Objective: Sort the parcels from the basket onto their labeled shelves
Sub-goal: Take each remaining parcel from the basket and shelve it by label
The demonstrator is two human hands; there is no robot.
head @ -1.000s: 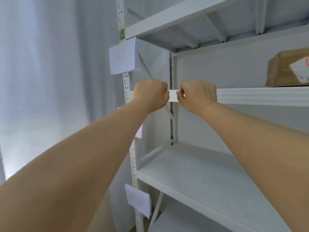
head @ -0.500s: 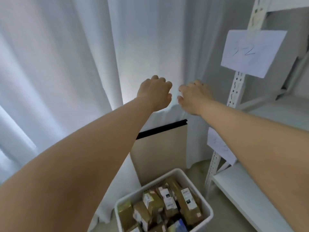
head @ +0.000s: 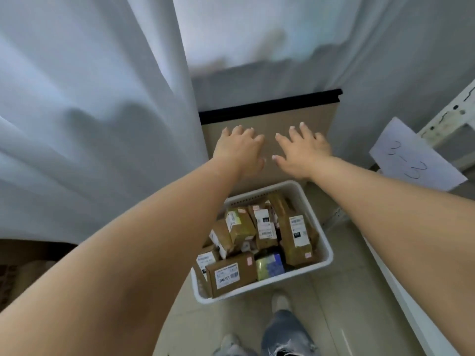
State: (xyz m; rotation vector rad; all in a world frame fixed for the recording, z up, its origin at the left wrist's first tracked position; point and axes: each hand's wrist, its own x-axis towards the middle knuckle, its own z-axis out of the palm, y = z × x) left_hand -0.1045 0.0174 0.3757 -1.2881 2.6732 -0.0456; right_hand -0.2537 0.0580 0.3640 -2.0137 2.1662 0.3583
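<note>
Left hand (head: 237,147): stretched forward over the far end of the basket, fingers spread and relaxed, holding nothing.
Right hand (head: 303,150): just beside the left at 3 o'clock, fingers fanned apart, palm down, holding nothing.
Hands: apart from each other, a narrow gap between them, both above and beyond the basket's far rim.
Basket (head: 312,201): white, on the floor at 6 o'clock of the hands, full.
Parcels (head: 232,273): brown boxes with white labels, packed upright and tilted in the basket; 1 blue-and-yellow packet (head: 270,265) among them near the front wall.
Board (head: 270,116): tan panel with a black top edge, standing behind the basket, at 12 o'clock.
Curtain (head: 90,98): white, at 9 o'clock and behind.
Shelf (head: 401,291): white, at 3 o'clock of the basket.
Label (head: 416,158): paper sheet on the shelf post, handwritten "3-3".
Legs: jeans (head: 282,330) and light shoes at 6 o'clock.
</note>
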